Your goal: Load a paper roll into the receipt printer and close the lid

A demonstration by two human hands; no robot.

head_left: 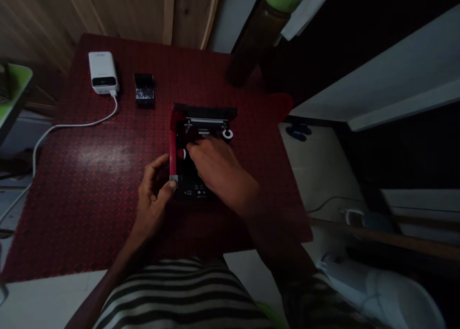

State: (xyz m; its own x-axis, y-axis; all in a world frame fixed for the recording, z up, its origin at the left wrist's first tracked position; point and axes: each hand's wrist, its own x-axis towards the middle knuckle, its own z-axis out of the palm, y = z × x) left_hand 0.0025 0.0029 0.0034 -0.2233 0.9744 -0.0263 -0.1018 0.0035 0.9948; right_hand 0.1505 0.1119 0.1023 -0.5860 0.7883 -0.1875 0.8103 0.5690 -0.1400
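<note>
A red and black device (197, 193) lies on the table, its dark cover (212, 112) raised at the far side. Small buttons or markings show on its near panel. Inside are a white ring-shaped part (227, 134) on the right and a red and white knob-like part (181, 154) on the left. My left hand (153, 192) grips the device's left side, thumb on the near corner and fingers along the red edge. Over the device's interior, my right hand (215, 163) reaches in with curled fingers. Its fingertips are hidden, so what they hold cannot be made out.
The table (89, 214) has a red patterned cover. At its far left lie a white power bank (102, 70) with a white cable (82, 125) and a small open black case (144, 91). A tall bottle (257, 36) with a green cap stands at the back right.
</note>
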